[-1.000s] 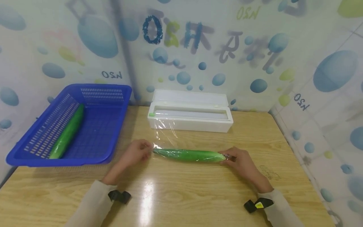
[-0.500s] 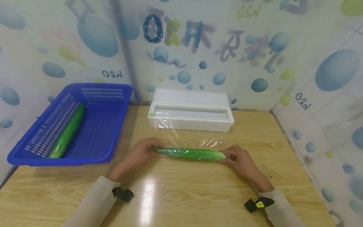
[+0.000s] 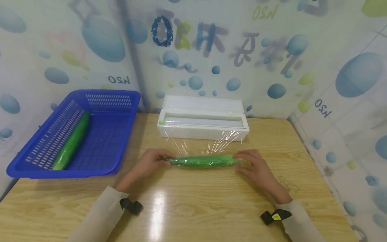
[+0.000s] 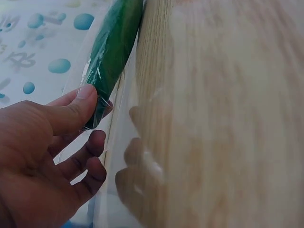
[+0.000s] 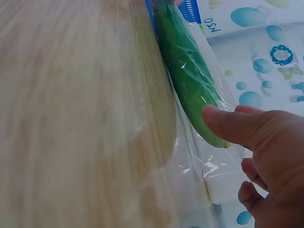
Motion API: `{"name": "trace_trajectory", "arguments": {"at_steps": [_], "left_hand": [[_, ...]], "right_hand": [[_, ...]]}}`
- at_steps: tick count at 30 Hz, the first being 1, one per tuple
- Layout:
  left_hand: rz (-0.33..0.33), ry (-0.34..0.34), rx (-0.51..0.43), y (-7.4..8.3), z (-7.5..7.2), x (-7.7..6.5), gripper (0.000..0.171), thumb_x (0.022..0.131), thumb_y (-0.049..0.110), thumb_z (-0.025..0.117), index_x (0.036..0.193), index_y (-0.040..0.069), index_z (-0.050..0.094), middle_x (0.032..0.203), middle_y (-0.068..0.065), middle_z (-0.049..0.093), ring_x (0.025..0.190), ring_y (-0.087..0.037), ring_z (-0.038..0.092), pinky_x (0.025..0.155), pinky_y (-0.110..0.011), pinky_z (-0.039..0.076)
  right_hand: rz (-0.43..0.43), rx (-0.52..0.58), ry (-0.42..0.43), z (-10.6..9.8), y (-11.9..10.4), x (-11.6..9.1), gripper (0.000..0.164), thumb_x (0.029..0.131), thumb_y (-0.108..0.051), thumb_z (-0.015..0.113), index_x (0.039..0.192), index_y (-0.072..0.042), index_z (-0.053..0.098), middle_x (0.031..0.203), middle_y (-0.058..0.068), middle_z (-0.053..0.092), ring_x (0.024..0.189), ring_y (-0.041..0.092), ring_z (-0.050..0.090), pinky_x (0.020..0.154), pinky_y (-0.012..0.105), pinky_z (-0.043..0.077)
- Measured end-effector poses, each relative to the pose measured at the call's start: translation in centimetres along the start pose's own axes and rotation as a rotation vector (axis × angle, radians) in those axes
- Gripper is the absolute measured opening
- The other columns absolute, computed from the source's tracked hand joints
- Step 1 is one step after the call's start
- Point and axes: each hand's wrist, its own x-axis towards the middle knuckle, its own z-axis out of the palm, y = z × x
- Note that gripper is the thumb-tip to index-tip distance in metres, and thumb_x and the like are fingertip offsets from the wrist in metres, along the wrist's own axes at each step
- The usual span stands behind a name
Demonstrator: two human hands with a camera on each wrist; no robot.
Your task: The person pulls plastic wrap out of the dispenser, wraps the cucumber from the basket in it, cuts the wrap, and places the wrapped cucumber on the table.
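A green cucumber (image 3: 202,161) lies sideways in clear plastic wrap (image 3: 223,143), a sheet of which runs back to the white wrap box (image 3: 202,132). My left hand (image 3: 151,164) pinches its darker left end; the thumb (image 4: 85,92) presses on the film there in the left wrist view, with the lower fingers loosely bent. At the paler right end is my right hand (image 3: 255,168), its thumb (image 5: 213,114) on the cucumber in the right wrist view and its forefinger behind, partly hidden. The box lid (image 3: 202,102) is raised.
On the left stands a blue basket (image 3: 104,173) with another cucumber (image 3: 72,141) inside. The wooden table (image 3: 196,208) meets patterned walls at the back and right. A small green piece (image 3: 162,122) sits at the box's left end.
My left hand has moved right onto the cucumber's left end. The right hand has changed its hold at the other end. The cucumber sits slightly farther back, and creases show in the film on the right.
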Motion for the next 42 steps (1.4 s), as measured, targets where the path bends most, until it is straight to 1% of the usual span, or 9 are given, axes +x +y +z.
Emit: {"name": "trace_trajectory", "arguments": {"at_steps": [6, 13, 18, 22, 25, 27, 30, 37, 42], "left_hand": [[-0.042, -0.003, -0.003, 0.0, -0.1, 0.4, 0.025, 0.082, 0.006, 0.072, 0.106, 0.014, 0.073, 0.103, -0.001, 0.070, 0.087, -0.017, 0.062, 0.078, -0.038, 0.050], [-0.054, 0.015, -0.017, -0.2, -0.1, 0.7, 0.023, 0.084, 0.005, 0.070, 0.107, 0.010, 0.072, 0.104, -0.004, 0.070, 0.094, -0.022, 0.063, 0.083, -0.041, 0.050], [-0.048, 0.022, -0.043, -0.2, 0.0, 0.8, 0.025, 0.086, 0.005, 0.068, 0.111, 0.007, 0.068, 0.108, -0.007, 0.068, 0.098, -0.025, 0.062, 0.086, -0.043, 0.049], [-0.052, 0.030, -0.064, -0.4, 0.0, 0.8, 0.028, 0.087, 0.009, 0.068, 0.115, 0.006, 0.066, 0.107, -0.007, 0.068, 0.097, -0.024, 0.062, 0.085, -0.042, 0.049], [-0.039, 0.028, -0.097, -0.6, 0.0, 0.8, 0.031, 0.085, 0.008, 0.070, 0.116, 0.005, 0.064, 0.107, -0.008, 0.068, 0.098, -0.026, 0.061, 0.089, -0.045, 0.047], [-0.029, 0.034, -0.107, -0.7, 0.0, 0.9, 0.033, 0.083, 0.005, 0.072, 0.115, 0.005, 0.064, 0.106, -0.008, 0.068, 0.100, -0.027, 0.061, 0.092, -0.047, 0.045], [-0.033, 0.052, -0.113, -1.0, 0.2, 0.9, 0.031, 0.081, 0.002, 0.072, 0.111, 0.006, 0.066, 0.106, -0.006, 0.068, 0.101, -0.026, 0.061, 0.093, -0.047, 0.045], [-0.153, 0.128, -0.138, -1.4, 0.4, 0.8, 0.024, 0.081, 0.007, 0.073, 0.106, 0.008, 0.071, 0.104, -0.006, 0.070, 0.099, -0.025, 0.063, 0.089, -0.044, 0.048], [-0.192, 0.135, -0.173, -1.5, 0.3, 1.0, 0.022, 0.084, 0.009, 0.072, 0.106, 0.007, 0.071, 0.102, -0.006, 0.071, 0.099, -0.023, 0.064, 0.089, -0.042, 0.047]], "right_hand": [[0.088, -0.024, -0.015, 0.3, 0.2, 0.3, 0.045, 0.070, -0.006, 0.084, 0.112, -0.017, 0.069, 0.113, -0.001, 0.064, 0.102, 0.017, 0.052, 0.080, 0.032, 0.045], [0.182, 0.030, -0.041, 0.6, 0.1, 1.0, 0.040, 0.074, -0.008, 0.082, 0.111, -0.013, 0.069, 0.106, -0.002, 0.065, 0.082, 0.015, 0.052, 0.065, 0.030, 0.045], [0.246, 0.048, -0.061, 0.6, 0.2, 1.2, 0.037, 0.074, -0.009, 0.081, 0.109, -0.014, 0.070, 0.103, -0.003, 0.066, 0.077, 0.013, 0.051, 0.065, 0.027, 0.045], [0.305, 0.082, -0.084, 0.6, 0.3, 1.3, 0.036, 0.076, -0.012, 0.080, 0.110, -0.015, 0.070, 0.093, -0.005, 0.063, 0.073, 0.014, 0.050, 0.062, 0.026, 0.044], [0.346, 0.106, -0.102, 0.4, 0.3, 1.3, 0.035, 0.077, -0.013, 0.080, 0.111, -0.016, 0.071, 0.087, -0.005, 0.061, 0.071, 0.015, 0.050, 0.060, 0.026, 0.044], [0.366, 0.116, -0.107, 0.4, 0.3, 1.3, 0.035, 0.077, -0.014, 0.079, 0.111, -0.015, 0.070, 0.086, -0.004, 0.061, 0.071, 0.015, 0.051, 0.061, 0.026, 0.045], [0.396, 0.124, -0.106, 0.3, 0.3, 1.3, 0.036, 0.079, -0.017, 0.079, 0.113, -0.016, 0.068, 0.091, -0.002, 0.064, 0.072, 0.015, 0.052, 0.062, 0.027, 0.045], [0.448, 0.140, -0.119, 0.5, 0.2, 1.4, 0.035, 0.083, -0.021, 0.075, 0.115, -0.014, 0.063, 0.099, 0.002, 0.063, 0.074, 0.018, 0.047, 0.062, 0.028, 0.040], [0.478, 0.155, -0.106, 0.5, 0.1, 1.6, 0.033, 0.085, -0.023, 0.073, 0.115, -0.013, 0.063, 0.094, 0.003, 0.060, 0.072, 0.018, 0.045, 0.059, 0.028, 0.038]]}}
